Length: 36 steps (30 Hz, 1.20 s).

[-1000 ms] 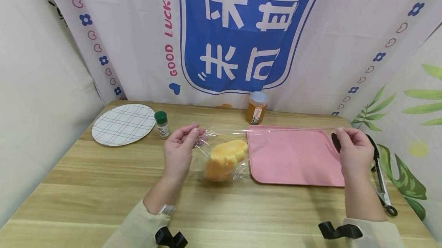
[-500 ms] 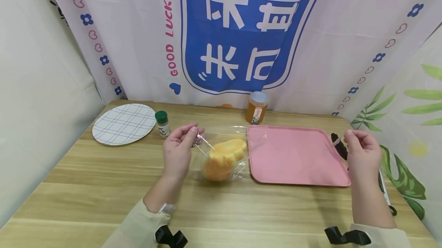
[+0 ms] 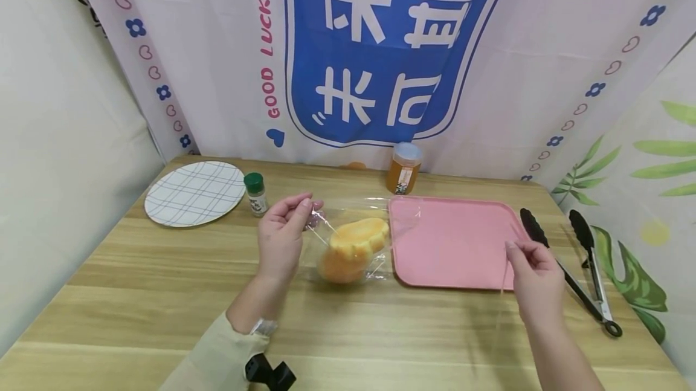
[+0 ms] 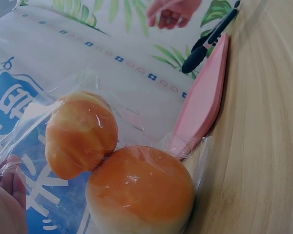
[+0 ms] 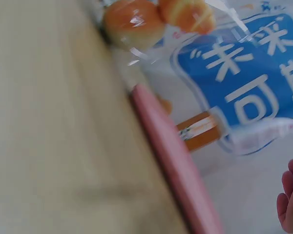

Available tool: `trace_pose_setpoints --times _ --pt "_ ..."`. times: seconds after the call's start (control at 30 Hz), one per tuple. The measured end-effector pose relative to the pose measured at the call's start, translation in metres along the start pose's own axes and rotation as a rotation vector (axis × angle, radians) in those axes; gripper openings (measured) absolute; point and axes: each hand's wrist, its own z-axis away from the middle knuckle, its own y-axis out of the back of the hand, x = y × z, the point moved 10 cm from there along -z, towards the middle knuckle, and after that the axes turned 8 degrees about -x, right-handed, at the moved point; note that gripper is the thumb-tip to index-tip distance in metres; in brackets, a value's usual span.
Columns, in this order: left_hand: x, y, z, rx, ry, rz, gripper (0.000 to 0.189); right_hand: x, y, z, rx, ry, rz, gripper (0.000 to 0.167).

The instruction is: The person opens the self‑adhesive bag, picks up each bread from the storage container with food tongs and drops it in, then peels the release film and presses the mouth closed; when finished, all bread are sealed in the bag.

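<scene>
A clear plastic bag (image 3: 402, 222) hangs from my left hand (image 3: 280, 240), whose thumb and fingers pinch its upper left corner. Inside it are a round bun (image 4: 139, 190) with a glossy brown top and a smaller, lumpy bread roll (image 4: 80, 134); in the head view the roll (image 3: 359, 237) leans over the bun (image 3: 342, 267). My right hand (image 3: 538, 285) is over the near right corner of the pink tray (image 3: 457, 246). Between thumb and fingertips it pinches a thin strip (image 5: 263, 135), pale and see-through, which dangles down in the head view.
Black-tipped tongs (image 3: 595, 282) lie spread apart right of the tray. Behind the tray stands a jar (image 3: 403, 170) of amber contents. A green-capped shaker (image 3: 255, 194) and a white checked plate (image 3: 196, 194) sit at the back left. A printed cloth (image 3: 217, 64) hangs behind.
The strip ran taut from the bag to my right hand, then came away as that hand pulled right. The right hand has since swung back left and lower with it. My left hand stays put.
</scene>
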Motion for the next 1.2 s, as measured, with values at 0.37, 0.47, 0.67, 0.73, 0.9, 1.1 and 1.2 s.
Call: trace_pose_setpoints --times 0.37,0.47,0.67,0.73,0.9,1.1,1.2 --pt "-0.002 -0.001 0.0 0.001 -0.006 0.013 0.019 0.062 0.067 -0.003 0.1 -0.113 0.565 0.023" --pt "-0.002 -0.002 0.0 -0.002 -0.004 0.015 0.019 0.071 0.081 -0.007 0.063 -0.149 0.677 0.029" --pt "-0.002 -0.001 0.001 0.01 -0.009 0.031 0.014 0.081 0.085 -0.014 -0.101 -0.158 0.911 0.029" --pt "-0.002 -0.001 0.001 0.015 -0.012 0.038 0.014 0.08 0.08 -0.017 -0.18 -0.095 0.999 0.024" --pt "-0.001 -0.001 0.001 0.015 -0.014 0.04 0.014 0.077 0.065 -0.02 -0.392 0.057 1.236 0.014" --pt "-0.002 -0.001 0.001 0.011 -0.013 0.05 0.014 0.073 0.047 -0.013 -0.568 0.185 1.482 0.013" --pt "-0.002 -0.001 0.001 0.011 -0.017 0.049 0.013 0.07 0.044 -0.007 -0.596 0.225 1.549 0.015"
